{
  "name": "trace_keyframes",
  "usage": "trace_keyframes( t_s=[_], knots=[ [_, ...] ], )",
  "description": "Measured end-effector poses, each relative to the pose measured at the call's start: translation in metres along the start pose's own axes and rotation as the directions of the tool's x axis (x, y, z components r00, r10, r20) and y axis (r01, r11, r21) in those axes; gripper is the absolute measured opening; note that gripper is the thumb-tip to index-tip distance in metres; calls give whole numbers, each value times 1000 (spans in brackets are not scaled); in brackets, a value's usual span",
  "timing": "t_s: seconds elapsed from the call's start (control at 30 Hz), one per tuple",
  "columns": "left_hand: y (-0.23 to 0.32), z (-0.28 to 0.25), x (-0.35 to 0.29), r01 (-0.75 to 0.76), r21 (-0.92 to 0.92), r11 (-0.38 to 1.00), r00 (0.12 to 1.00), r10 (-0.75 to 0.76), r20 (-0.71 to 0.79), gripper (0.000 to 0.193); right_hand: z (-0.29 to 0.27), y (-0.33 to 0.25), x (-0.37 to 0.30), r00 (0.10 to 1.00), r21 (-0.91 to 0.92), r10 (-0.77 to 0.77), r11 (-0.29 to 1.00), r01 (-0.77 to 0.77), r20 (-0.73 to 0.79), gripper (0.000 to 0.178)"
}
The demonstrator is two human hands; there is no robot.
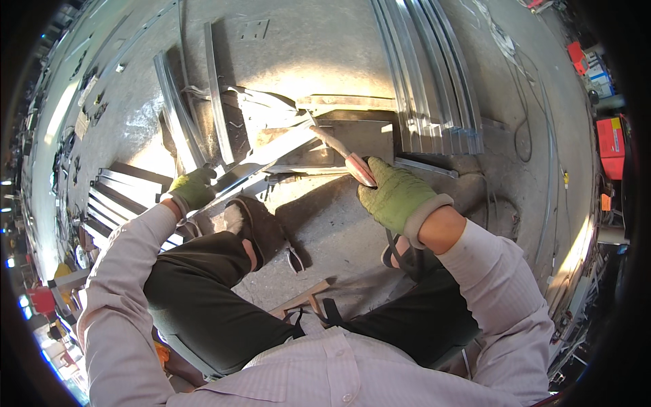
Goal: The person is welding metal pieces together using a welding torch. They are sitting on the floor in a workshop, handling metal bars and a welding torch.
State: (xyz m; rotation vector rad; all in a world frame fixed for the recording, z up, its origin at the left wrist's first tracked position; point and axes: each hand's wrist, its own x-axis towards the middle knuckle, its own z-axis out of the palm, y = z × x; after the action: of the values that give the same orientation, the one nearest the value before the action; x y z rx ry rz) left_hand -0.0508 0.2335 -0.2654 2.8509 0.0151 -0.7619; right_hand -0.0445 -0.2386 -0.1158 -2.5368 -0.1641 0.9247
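We sat over a concrete floor [332,227], where a wooden strip [302,300] lay nearest, between our legs. Our right hand [397,197], gloved in green, was closed firmly around the handle of a reddish tool [361,169], whose slim end reached far and left. Our left hand [192,190], gloved alike, was bent at the near left end of a silver metal profile [285,144]; we could not tell whether it gripped. That profile slanted toward the tool's far end. Short metal lengths [125,197] lay at left. Farther off, long channels [434,81] lay bundled at right, a red case [612,146] stood at the right edge, and a flat plate [254,29] lay in the far part.
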Motion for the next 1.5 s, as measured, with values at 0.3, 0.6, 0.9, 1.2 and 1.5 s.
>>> trace_keyframes(
  t_s=[0.3,0.6,0.9,1.2,1.5],
  knots=[
    [2,10,4,-202,-58,978,973,207,102,54,9,0,6,998,-29,-17,999,16,-57,32],
    [8,9,14,-16,-151,988,980,46,193,63,5,-6,5,999,-21,-7,1000,6,-37,35],
    [-1,-8,30,41,68,997,958,-59,281,50,-11,22,4,999,117,-26,993,29,-30,35],
    [-4,-12,16,34,77,996,975,-50,215,48,-6,38,20,994,192,-104,975,110,-39,38],
    [2,-11,10,71,128,989,987,-88,136,41,3,25,31,998,165,-50,985,43,39,42]
  ],
)
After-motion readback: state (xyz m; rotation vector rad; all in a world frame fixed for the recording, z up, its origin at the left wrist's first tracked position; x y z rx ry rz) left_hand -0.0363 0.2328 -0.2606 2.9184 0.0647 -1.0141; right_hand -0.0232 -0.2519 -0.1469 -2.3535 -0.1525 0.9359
